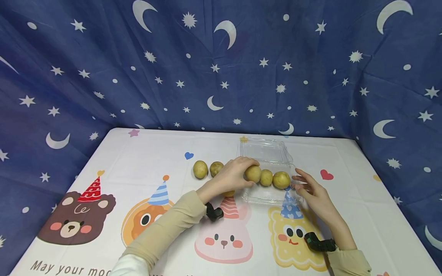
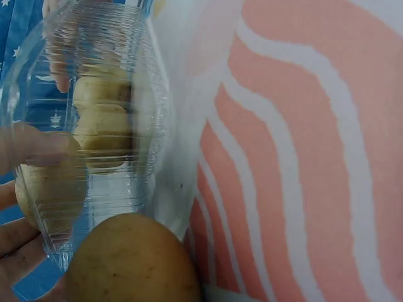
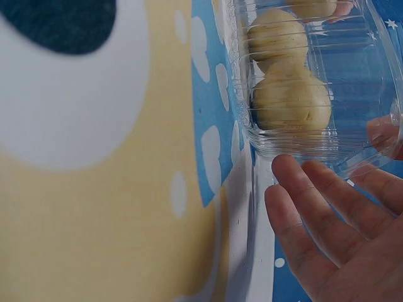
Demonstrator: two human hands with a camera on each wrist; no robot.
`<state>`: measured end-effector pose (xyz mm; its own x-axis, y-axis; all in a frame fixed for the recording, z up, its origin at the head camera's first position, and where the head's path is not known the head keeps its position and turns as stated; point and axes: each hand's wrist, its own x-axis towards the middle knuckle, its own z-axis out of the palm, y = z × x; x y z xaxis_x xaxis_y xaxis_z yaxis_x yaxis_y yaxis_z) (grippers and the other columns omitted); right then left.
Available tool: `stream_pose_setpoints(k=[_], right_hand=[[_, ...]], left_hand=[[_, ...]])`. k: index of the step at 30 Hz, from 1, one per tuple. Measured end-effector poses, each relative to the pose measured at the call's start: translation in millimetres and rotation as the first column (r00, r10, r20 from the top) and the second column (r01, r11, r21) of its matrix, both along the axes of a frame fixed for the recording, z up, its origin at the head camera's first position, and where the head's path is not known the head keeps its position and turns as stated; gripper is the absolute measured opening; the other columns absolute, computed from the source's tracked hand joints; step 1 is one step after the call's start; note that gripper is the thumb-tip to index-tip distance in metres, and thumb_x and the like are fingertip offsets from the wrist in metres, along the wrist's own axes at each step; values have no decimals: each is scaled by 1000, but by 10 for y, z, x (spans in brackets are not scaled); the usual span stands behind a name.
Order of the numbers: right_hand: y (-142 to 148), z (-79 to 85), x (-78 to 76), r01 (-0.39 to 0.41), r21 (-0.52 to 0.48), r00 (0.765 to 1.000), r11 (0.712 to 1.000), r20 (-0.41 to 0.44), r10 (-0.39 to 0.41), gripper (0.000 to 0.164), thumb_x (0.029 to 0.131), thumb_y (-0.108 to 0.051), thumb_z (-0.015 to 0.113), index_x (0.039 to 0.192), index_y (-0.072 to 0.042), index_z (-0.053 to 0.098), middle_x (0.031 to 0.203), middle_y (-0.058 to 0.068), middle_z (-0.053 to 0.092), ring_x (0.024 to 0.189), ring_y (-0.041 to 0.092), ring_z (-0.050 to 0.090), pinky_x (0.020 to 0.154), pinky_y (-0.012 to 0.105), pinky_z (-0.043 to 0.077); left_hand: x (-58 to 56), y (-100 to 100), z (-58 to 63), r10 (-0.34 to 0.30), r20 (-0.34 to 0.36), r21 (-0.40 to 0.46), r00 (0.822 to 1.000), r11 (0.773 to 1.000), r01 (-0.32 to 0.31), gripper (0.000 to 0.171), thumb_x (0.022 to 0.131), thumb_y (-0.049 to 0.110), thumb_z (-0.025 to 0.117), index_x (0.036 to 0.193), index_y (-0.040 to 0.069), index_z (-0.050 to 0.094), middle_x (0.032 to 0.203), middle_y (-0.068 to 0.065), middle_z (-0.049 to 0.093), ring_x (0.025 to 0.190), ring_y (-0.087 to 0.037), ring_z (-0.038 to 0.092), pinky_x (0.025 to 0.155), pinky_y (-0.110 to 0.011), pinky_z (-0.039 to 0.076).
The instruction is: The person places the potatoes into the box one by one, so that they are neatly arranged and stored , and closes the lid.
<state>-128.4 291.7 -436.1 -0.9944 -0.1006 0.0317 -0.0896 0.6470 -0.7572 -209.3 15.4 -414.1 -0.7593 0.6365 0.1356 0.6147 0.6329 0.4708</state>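
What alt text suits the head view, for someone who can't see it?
A left hand holds a potato beside two others in an open clear container, the right hand at its right side. Three more potatoes lie left of it on a white cartoon tablecloth, before a blue moon-and-star curtain.

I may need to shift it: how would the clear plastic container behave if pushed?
The clear plastic container would probably flex, since it looks thin-walled and ribbed. It may slide rather than tip, sitting low and wide. Its rounded potatoes could roll inside.
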Motion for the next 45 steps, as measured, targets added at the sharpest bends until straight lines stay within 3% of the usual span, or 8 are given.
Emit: stream_pose_setpoints(k=[3,9,17,21,23,33,40,45], right_hand=[[-5,2,-1,3,5,1000,1000,4,-3,54,98,-16,51,149,-11,32,135,20,55,99,-5,56,82,10,43],[-18,0,-1,1,-3,1000,1000,1,-1,54,99,-14,50,149,-10,32,135,21,55,109,34,62,82,9,43],[-20,-1,7,6,5,1000,1000,1,-6,54,99,-16,51,149,-11,32,134,20,56,105,16,63,82,9,43],[-20,0,11,7,1,1000,1000,4,-7,54,99,-17,51,149,-12,32,135,19,56,96,-13,53,82,10,43],[-21,1,12,6,-4,1000,1000,4,-6,54,99,-17,51,149,-12,32,135,20,55,94,-19,49,82,10,43],[-28,15,-2,11,2,1000,1000,0,-11,54,99,-16,50,150,-11,32,135,20,55,95,-15,50,83,6,41],[-36,22,-8,17,15,1000,1000,1,-17,54,99,-16,50,149,-11,32,134,19,56,99,-1,57,83,6,41],[-38,14,-7,14,5,1000,1000,-2,-14,54,99,-15,50,149,-10,33,134,20,56,96,-12,52,83,5,41]], left_hand=[[-1,10,-12,-12,-13,-29,1000,1000,12,56,78,26,78,129,17,56,128,-3,61,121,-18,55,99,-40,46],[3,28,-27,-26,-17,-75,1000,997,25,55,78,26,77,128,18,57,129,0,61,120,-17,55,97,-39,47],[4,43,-27,-38,-15,-97,999,995,36,53,78,23,77,127,19,57,127,1,61,121,-19,55,95,-39,49],[9,46,-24,-37,-4,-101,999,994,36,52,78,22,77,127,18,57,129,1,58,120,-19,55,94,-39,49],[5,49,-25,-36,2,-105,999,994,36,52,79,21,76,127,19,57,130,1,57,120,-18,55,94,-39,49],[-2,48,-15,-25,28,-112,999,993,28,54,80,20,74,130,20,55,132,2,56,125,-16,53,97,-37,48],[12,37,-30,-12,14,-95,1000,995,13,54,80,19,74,131,22,55,135,2,56,131,-16,48,102,-37,47],[33,34,-33,-2,-3,-89,1000,996,1,54,80,15,72,131,21,56,136,1,56,132,-17,47,103,-37,46]])
